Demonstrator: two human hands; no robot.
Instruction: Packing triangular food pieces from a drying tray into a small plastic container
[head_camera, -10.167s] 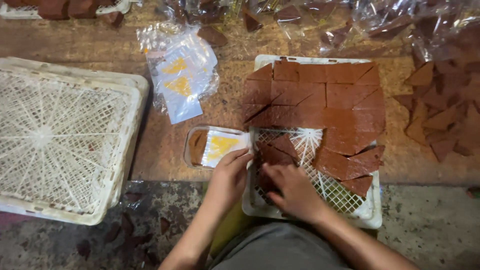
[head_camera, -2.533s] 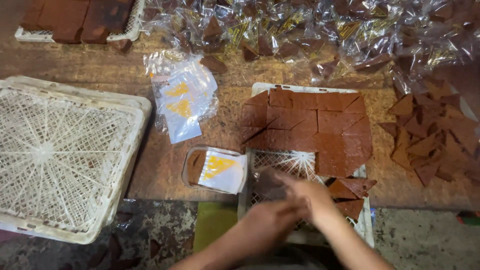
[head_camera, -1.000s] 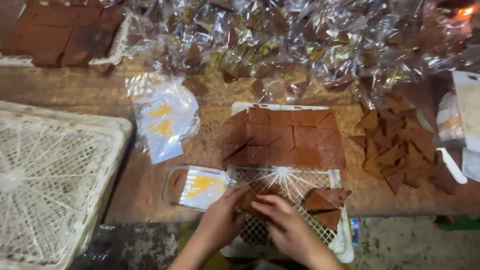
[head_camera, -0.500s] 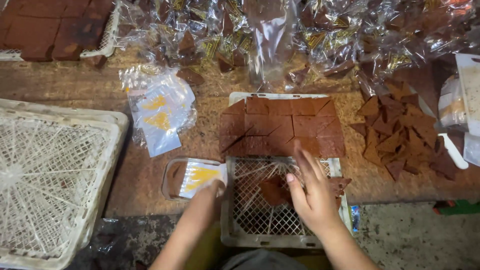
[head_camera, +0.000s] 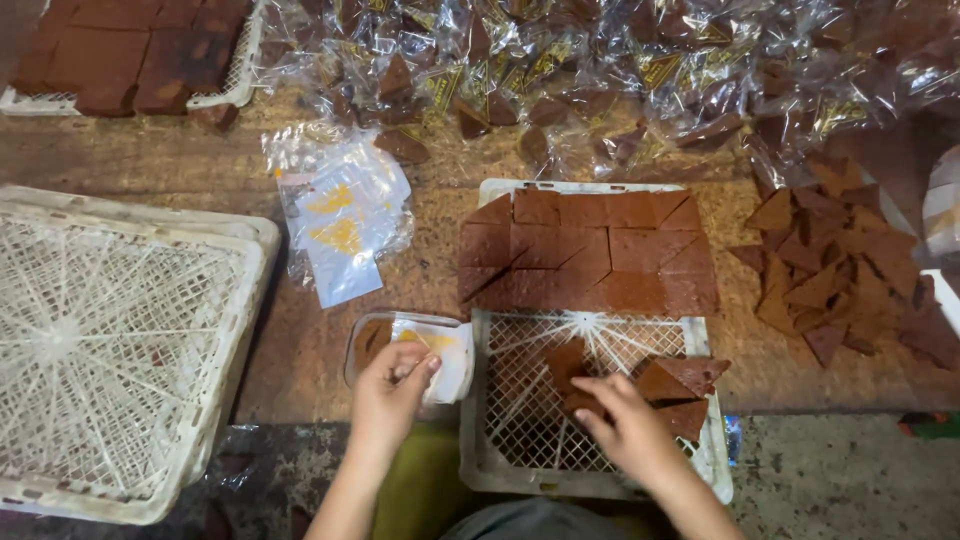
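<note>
Left hand pinches a clear wrapper bag, fingers closed on its edge; best held open-mouthed. Right hand, fingers curled, grips a brown triangular slice in the white mesh tray. Remaining slices fill the tray's 12 o'clock half.

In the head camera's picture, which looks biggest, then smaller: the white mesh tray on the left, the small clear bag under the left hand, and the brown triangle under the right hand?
1. White mesh tray
2. Small clear bag
3. Brown triangle, partly hidden by the right hand

Left hand covers some of the bag.
</note>
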